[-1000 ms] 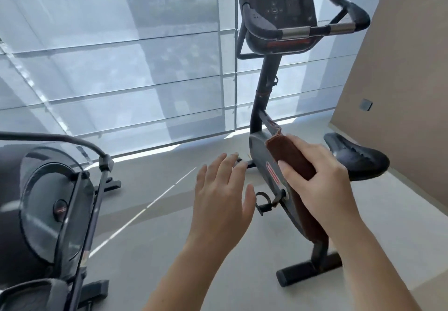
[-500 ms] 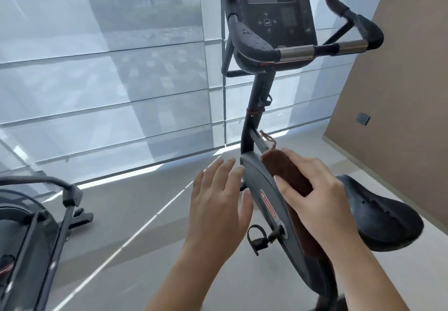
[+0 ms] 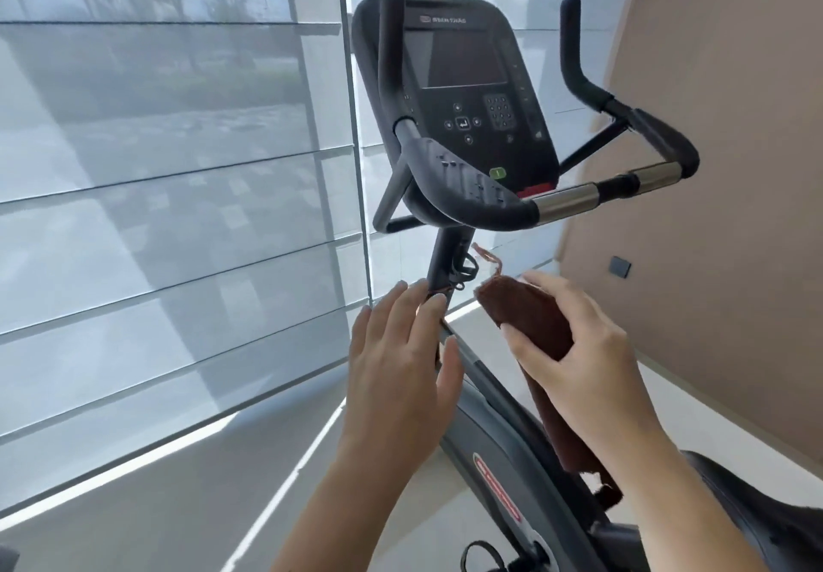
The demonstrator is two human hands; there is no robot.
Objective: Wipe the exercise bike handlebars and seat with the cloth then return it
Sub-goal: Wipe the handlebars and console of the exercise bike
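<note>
A black exercise bike stands in front of me. Its handlebars (image 3: 472,201) curve round a dark console (image 3: 463,94), with chrome sections on the right bar. The black seat (image 3: 766,513) shows at the lower right edge. My right hand (image 3: 583,357) grips a folded brown cloth (image 3: 530,317), whose loose end hangs down over the bike's frame. My left hand (image 3: 401,362) is held flat with straight fingers just left of the bike's post (image 3: 445,259), holding nothing. Both hands are below the handlebars.
A big window with grey blinds (image 3: 156,215) fills the left side. A tan wall (image 3: 721,170) with a small dark socket (image 3: 620,266) closes off the right. The bike's grey body (image 3: 499,451) with a red label and a pedal strap (image 3: 481,558) lie below my hands.
My view has tilted up and drawn closer to the bike, so the console and handlebars fill the frame. Both hands have risen towards the handlebars; the cloth stays in my right hand.
</note>
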